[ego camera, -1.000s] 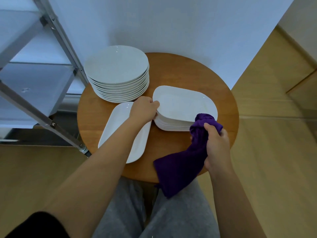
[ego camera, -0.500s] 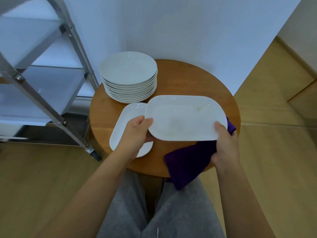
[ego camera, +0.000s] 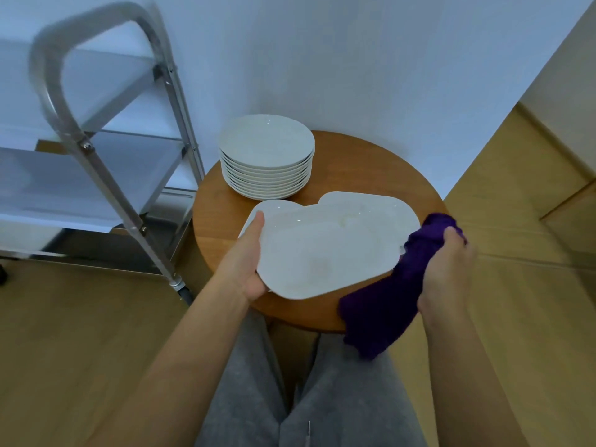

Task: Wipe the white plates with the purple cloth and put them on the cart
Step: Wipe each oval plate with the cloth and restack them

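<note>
My left hand [ego camera: 246, 264] grips the left edge of a white oblong plate [ego camera: 325, 253], held tilted above the round wooden table [ego camera: 371, 159]. At the plate's right edge, my right hand [ego camera: 446, 269] is closed on the purple cloth [ego camera: 387, 301], which hangs down past the table's front edge. Behind the held plate lie more white oblong plates [ego camera: 371, 201], partly hidden. A stack of several round white plates [ego camera: 267, 159] stands at the table's back left. The metal cart [ego camera: 96, 156] with white shelves stands to the left.
A white wall rises behind the table. Wooden floor lies all around, with a wooden step or panel edge [ego camera: 548, 201] at the right. My grey-trousered legs [ego camera: 290, 398] are under the table's front edge. The cart's wheel [ego camera: 180, 290] is near the table's left side.
I have lifted the oblong plate off its pile and brought it toward me, tilting it. My right hand has shifted from the plate's rim to bunching the cloth at its right edge. The view has swung left.
</note>
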The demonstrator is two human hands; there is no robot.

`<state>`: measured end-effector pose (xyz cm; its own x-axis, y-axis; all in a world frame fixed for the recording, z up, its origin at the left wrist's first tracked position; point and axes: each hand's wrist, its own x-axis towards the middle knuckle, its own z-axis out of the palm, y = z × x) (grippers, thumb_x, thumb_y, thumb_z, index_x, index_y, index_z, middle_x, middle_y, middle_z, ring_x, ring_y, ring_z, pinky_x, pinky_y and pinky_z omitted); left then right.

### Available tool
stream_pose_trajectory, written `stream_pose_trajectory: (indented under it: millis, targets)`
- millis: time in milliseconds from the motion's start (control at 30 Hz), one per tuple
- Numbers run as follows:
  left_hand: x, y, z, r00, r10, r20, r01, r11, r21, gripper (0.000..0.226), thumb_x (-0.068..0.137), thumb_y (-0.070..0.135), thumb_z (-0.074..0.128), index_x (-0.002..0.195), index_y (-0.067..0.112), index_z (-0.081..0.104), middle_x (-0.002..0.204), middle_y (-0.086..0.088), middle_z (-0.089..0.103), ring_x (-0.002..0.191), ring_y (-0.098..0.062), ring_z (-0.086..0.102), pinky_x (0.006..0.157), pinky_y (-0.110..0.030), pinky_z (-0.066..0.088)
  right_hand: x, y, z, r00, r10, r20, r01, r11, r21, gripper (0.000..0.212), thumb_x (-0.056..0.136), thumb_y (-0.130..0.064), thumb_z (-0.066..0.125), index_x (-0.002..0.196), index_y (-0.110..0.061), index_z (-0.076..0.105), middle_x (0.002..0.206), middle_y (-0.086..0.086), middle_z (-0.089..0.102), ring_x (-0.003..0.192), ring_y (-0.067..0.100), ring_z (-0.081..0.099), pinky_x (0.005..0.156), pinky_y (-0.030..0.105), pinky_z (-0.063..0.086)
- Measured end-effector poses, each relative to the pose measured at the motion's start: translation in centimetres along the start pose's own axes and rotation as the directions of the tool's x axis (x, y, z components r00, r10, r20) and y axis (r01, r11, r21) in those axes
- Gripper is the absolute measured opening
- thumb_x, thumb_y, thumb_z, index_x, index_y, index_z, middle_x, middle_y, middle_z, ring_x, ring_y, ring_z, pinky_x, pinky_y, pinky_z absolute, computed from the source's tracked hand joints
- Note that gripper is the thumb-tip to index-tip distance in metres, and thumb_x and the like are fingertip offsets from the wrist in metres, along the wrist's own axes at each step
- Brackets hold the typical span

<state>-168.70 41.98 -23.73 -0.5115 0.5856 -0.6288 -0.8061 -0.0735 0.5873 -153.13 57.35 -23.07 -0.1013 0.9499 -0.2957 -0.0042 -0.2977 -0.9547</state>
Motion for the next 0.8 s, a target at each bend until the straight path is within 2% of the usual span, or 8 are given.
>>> stream_pose_trajectory:
  millis: [67, 133, 200, 300, 400, 567, 733, 800]
  targets:
    - [-0.1, -0.5, 0.0, 0.998, 0.039, -0.045, -0.038, 0.999, 0.013, 0.043, 0.092, 0.047, 0.047, 0.128, 0.024, 0.052, 0.112, -0.009, 0.069, 0.098, -0.033, 0.067, 0.082, -0.050, 0.055, -0.6, -1.1, 0.0, 0.977, -0.212, -0.022, 0.209, 0.975, -0.076, 0.038, 0.094, -0.032, 0.038, 0.131, -0.022, 0.040, 0.107, -0.003, 0.058, 0.096, 0.017, 0.058, 0.083, 0.035, 0.048]
    - [-0.5, -0.9, 0.4, 0.988, 0.079, -0.131, -0.073, 0.996, 0.053, 0.043, 0.090, 0.050, 0.049, 0.123, 0.023, 0.053, 0.111, -0.007, 0.068, 0.097, -0.030, 0.066, 0.083, -0.048, 0.054, -1.1, -1.8, 0.6, 0.900, -0.423, 0.102, 0.432, 0.843, -0.322, 0.039, 0.094, -0.030, 0.040, 0.132, -0.021, 0.042, 0.106, -0.002, 0.057, 0.095, 0.017, 0.055, 0.086, 0.035, 0.045]
    - [-1.2, -1.6, 1.1, 0.978, 0.118, -0.172, -0.099, 0.989, 0.114, 0.034, 0.089, 0.051, 0.049, 0.110, 0.025, 0.054, 0.105, -0.004, 0.066, 0.096, -0.028, 0.063, 0.088, -0.047, 0.052, -1.3, -1.3, 1.9, 0.849, -0.439, 0.294, 0.522, 0.608, -0.599, 0.045, 0.098, -0.027, 0.042, 0.141, -0.020, 0.036, 0.127, 0.007, 0.049, 0.115, 0.023, 0.046, 0.097, 0.037, 0.040]
    - [-2.0, -2.7, 2.3, 0.983, 0.122, -0.137, -0.103, 0.985, 0.136, 0.022, 0.091, 0.053, 0.045, 0.088, 0.031, 0.048, 0.099, -0.001, 0.061, 0.100, -0.027, 0.058, 0.095, -0.049, 0.048, -2.3, 0.2, 4.2, 0.863, -0.360, 0.353, 0.484, 0.394, -0.781, 0.053, 0.101, -0.026, 0.037, 0.150, -0.021, 0.016, 0.151, 0.009, 0.028, 0.136, 0.027, 0.025, 0.107, 0.038, 0.031]
    - [-2.1, -3.1, 2.5, 0.980, 0.154, -0.124, -0.129, 0.973, 0.191, 0.029, 0.091, 0.058, 0.038, 0.085, 0.031, 0.046, 0.099, -0.001, 0.060, 0.098, -0.026, 0.058, 0.095, -0.047, 0.047, -4.1, 1.2, 5.9, 0.809, -0.411, 0.420, 0.554, 0.291, -0.780, 0.054, 0.101, -0.026, 0.035, 0.150, -0.020, 0.013, 0.149, 0.007, 0.033, 0.133, 0.026, 0.032, 0.102, 0.039, 0.037]
    - [-1.4, -2.0, 2.0, 0.970, 0.206, -0.133, -0.170, 0.956, 0.237, 0.040, 0.091, 0.061, 0.035, 0.102, 0.028, 0.054, 0.103, -0.004, 0.065, 0.100, -0.026, 0.060, 0.095, -0.045, 0.048, -6.9, 2.6, 7.5, 0.761, -0.365, 0.537, 0.647, 0.363, -0.670, 0.059, 0.097, -0.031, 0.046, 0.148, -0.020, 0.018, 0.136, 0.005, 0.047, 0.119, 0.018, 0.048, 0.093, 0.031, 0.044]
    - [-1.6, -2.3, 1.1, 0.972, 0.127, -0.198, -0.127, 0.992, 0.012, 0.044, 0.090, 0.056, 0.044, 0.106, 0.017, 0.057, 0.104, -0.008, 0.067, 0.093, -0.022, 0.064, 0.072, -0.032, 0.056, -9.6, 4.0, 7.3, 0.549, -0.308, 0.777, 0.835, 0.256, -0.488, 0.053, 0.097, -0.029, 0.046, 0.146, -0.025, 0.026, 0.132, -0.003, 0.051, 0.116, 0.010, 0.047, 0.095, 0.023, 0.036]
    - [-1.6, -2.4, 0.6, 0.972, 0.097, -0.215, -0.115, 0.991, -0.070, 0.047, 0.088, 0.054, 0.051, 0.116, 0.017, 0.056, 0.107, -0.009, 0.066, 0.095, -0.024, 0.065, 0.072, -0.034, 0.057, -10.1, 4.0, 6.6, 0.472, -0.281, 0.835, 0.879, 0.221, -0.423, 0.050, 0.098, -0.029, 0.043, 0.145, -0.026, 0.028, 0.135, -0.005, 0.049, 0.119, 0.009, 0.044, 0.098, 0.022, 0.033]
